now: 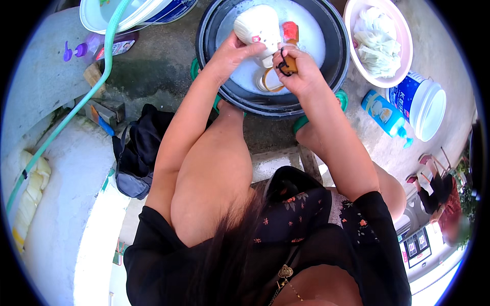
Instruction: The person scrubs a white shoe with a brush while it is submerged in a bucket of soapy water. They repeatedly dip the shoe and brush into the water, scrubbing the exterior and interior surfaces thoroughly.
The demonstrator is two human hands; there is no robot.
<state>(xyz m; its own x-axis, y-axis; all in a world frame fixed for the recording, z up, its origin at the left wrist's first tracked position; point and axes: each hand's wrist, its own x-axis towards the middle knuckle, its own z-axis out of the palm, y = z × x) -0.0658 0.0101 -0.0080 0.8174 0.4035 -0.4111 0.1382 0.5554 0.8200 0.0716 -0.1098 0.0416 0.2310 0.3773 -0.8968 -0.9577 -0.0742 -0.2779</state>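
A white shoe (257,28) with a small red mark is gripped in my left hand (235,53), above soapy water in a large black basin (208,28). Close against the shoe's lower right, my right hand (296,69) is closed on a brown handle (290,64) with a black cord loop; the far end of that tool is hidden. A second shoe (272,81), white with a tan edge, lies partly in the water below the hands. Near the basin's middle is a red and brown object (290,31), perhaps a brush.
A pink basin (348,23) with wet white cloth, a blue pump bottle (383,111) and a white bucket (430,111) stand at right. At left are a green hose (109,49), a purple pump bottle (92,48), another bucket (134,28) and a black bag (134,176). A person sits far right.
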